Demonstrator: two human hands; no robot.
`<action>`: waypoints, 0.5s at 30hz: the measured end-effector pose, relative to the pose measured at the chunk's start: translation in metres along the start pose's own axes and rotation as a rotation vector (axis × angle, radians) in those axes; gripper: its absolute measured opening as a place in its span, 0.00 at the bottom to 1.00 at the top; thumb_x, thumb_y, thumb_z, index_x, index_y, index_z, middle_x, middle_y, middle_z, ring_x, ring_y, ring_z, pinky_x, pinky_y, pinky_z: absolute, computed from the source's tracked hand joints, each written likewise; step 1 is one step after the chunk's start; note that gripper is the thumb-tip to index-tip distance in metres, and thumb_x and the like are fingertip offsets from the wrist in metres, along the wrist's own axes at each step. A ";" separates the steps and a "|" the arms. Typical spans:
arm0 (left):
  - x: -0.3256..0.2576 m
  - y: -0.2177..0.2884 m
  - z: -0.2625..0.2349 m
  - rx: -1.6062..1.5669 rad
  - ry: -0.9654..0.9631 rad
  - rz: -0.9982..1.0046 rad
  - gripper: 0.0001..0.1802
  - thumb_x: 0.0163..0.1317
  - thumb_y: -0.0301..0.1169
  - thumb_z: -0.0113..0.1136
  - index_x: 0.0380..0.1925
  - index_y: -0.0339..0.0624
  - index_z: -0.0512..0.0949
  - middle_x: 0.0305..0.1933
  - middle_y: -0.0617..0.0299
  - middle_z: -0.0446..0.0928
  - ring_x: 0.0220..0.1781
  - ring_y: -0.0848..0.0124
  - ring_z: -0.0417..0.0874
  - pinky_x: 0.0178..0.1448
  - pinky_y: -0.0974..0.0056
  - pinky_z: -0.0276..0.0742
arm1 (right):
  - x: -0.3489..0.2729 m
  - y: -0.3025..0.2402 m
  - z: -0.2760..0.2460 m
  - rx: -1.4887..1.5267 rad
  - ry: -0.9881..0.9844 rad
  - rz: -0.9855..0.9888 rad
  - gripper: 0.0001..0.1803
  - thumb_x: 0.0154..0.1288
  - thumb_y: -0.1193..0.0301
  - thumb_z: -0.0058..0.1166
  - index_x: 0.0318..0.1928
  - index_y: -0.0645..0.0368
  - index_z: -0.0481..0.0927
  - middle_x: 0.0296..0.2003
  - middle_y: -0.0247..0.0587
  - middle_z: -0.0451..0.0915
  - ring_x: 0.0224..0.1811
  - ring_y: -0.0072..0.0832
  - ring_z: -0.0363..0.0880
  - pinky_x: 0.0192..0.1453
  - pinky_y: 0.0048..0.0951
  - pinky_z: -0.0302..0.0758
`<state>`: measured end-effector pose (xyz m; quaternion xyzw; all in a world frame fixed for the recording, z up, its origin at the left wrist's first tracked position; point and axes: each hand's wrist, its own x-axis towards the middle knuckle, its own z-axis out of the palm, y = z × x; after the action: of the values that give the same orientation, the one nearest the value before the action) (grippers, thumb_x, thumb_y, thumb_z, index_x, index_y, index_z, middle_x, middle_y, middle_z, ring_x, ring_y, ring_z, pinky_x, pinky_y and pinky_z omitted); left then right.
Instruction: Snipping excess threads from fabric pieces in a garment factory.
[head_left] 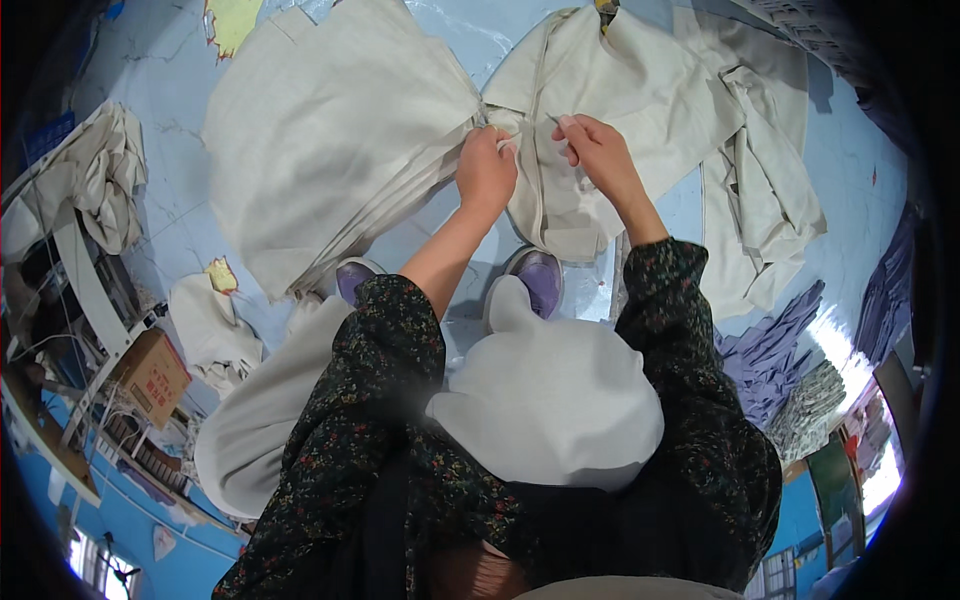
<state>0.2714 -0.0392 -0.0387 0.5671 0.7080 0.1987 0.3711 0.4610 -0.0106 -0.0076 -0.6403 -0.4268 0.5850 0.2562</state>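
Observation:
My left hand (487, 172) is closed on a gathered edge of cream cloth, near where two large pieces meet. The wide cream cloth panel (330, 130) spreads to the left, its edge folded in several layers. To the right lies another cream cloth piece (640, 100), with a seam running down it. Just above this piece, my right hand (600, 155) pinches a thin, small dark-tipped thing, too small to name. A pale rounded cloth shape (560, 400) covers my lap, and two purple shoes (540, 285) show below the cloth.
More crumpled cream cloth (765, 190) lies at the right, beside purple cloth (775, 345). Another cream heap (105, 180) hangs at the far left, above a cardboard box (152, 377). The light blue floor (165, 90) has torn yellow patches. A white slatted crate (810, 30) stands at the upper right.

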 end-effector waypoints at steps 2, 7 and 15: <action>-0.004 0.008 0.003 -0.064 -0.018 0.019 0.09 0.58 0.27 0.63 0.39 0.38 0.78 0.40 0.50 0.76 0.46 0.49 0.79 0.47 0.50 0.74 | 0.014 0.014 -0.003 -0.199 -0.080 0.180 0.25 0.68 0.50 0.51 0.33 0.60 0.84 0.21 0.33 0.76 0.23 0.21 0.71 0.30 0.26 0.68; -0.007 0.007 -0.001 -0.110 0.055 0.161 0.09 0.58 0.25 0.63 0.38 0.34 0.79 0.38 0.46 0.77 0.39 0.49 0.79 0.43 0.53 0.74 | 0.038 0.023 -0.002 -0.204 -0.173 0.193 0.26 0.67 0.49 0.52 0.28 0.61 0.83 0.20 0.32 0.76 0.22 0.22 0.72 0.29 0.27 0.69; -0.011 -0.002 -0.013 -0.101 0.030 0.197 0.05 0.61 0.26 0.60 0.33 0.35 0.76 0.37 0.48 0.74 0.41 0.47 0.77 0.42 0.50 0.71 | 0.055 -0.030 -0.010 0.393 -0.193 0.220 0.20 0.74 0.57 0.50 0.32 0.60 0.80 0.15 0.22 0.64 0.14 0.13 0.52 0.19 0.22 0.46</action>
<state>0.2618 -0.0479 -0.0285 0.6115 0.6433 0.2779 0.3674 0.4603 0.0528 -0.0101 -0.5618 -0.2551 0.7397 0.2686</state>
